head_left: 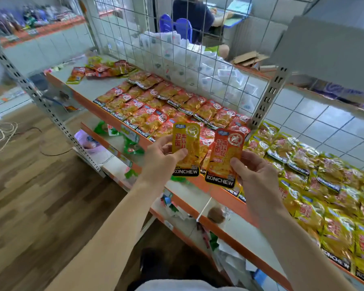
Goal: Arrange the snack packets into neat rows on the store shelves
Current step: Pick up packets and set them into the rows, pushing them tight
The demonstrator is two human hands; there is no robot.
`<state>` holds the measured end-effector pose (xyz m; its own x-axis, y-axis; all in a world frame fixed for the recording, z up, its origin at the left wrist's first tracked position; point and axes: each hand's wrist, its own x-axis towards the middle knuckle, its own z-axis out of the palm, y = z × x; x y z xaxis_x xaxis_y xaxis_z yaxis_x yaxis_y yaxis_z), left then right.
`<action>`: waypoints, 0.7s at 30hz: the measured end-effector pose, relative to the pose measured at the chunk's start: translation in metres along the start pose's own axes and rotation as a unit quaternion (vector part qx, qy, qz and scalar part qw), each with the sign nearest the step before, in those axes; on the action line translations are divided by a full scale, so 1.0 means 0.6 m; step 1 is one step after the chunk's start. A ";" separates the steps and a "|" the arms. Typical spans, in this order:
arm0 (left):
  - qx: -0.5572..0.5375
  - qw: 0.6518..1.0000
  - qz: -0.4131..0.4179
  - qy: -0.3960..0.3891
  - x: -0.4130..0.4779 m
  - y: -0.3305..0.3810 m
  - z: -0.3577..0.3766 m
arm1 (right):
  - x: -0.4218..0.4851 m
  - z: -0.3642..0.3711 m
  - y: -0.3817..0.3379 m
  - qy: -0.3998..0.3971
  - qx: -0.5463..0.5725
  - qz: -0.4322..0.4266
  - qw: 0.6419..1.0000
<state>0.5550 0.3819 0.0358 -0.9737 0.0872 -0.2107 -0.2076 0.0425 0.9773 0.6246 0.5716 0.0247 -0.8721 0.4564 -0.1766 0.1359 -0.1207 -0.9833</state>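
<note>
Two bare forearms reach up and forward from the bottom of the view, the left forearm (114,223) angled to the right and the right forearm (292,238) angled to the left. The left hand (160,158) pinches a yellow Konchew snack packet (186,148) at its left edge, thumb across the front and fingers behind. The right hand (254,175) grips a red Konchew snack packet (225,156) at its right edge in the same way. Both packets are upright, faces to the camera, side by side and nearly touching, raised above the front lip of the orange-edged shelf (225,194).

On the shelf behind them, red packets (166,106) lie in overlapping rows. To the right of a perforated metal upright (269,97), yellow packets (315,181) lie in rows. A loose heap of packets (105,69) sits at the far end. A wire mesh panel (156,38) backs the shelf, with a seated person (193,15) beyond it. A lower shelf (246,234) holds scattered wrappers, and a wooden floor (29,196) lies to the left.
</note>
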 end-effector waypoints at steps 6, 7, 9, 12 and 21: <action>0.025 0.997 0.010 -0.071 0.101 0.015 0.008 | 0.055 0.037 -0.004 0.060 -0.008 0.001 0.998; 0.028 0.996 0.014 -0.083 0.121 0.020 0.008 | 0.064 0.045 -0.005 0.072 -0.014 -0.004 0.997; 0.034 0.994 0.018 -0.104 0.162 0.027 0.006 | 0.082 0.059 -0.008 0.101 -0.031 -0.010 0.994; 0.042 0.990 0.025 -0.129 0.212 0.026 0.005 | 0.103 0.076 -0.010 0.144 -0.040 -0.015 0.989; 0.053 0.977 0.041 -0.202 0.313 0.017 0.008 | 0.232 0.120 0.011 0.239 -0.149 -0.010 0.959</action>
<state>0.3708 0.4037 0.0060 -0.8658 0.4793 -0.1438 -0.0981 0.1192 0.9880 0.4700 0.5708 -0.0031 -0.5697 0.8171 -0.0878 0.3122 0.1165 -0.9428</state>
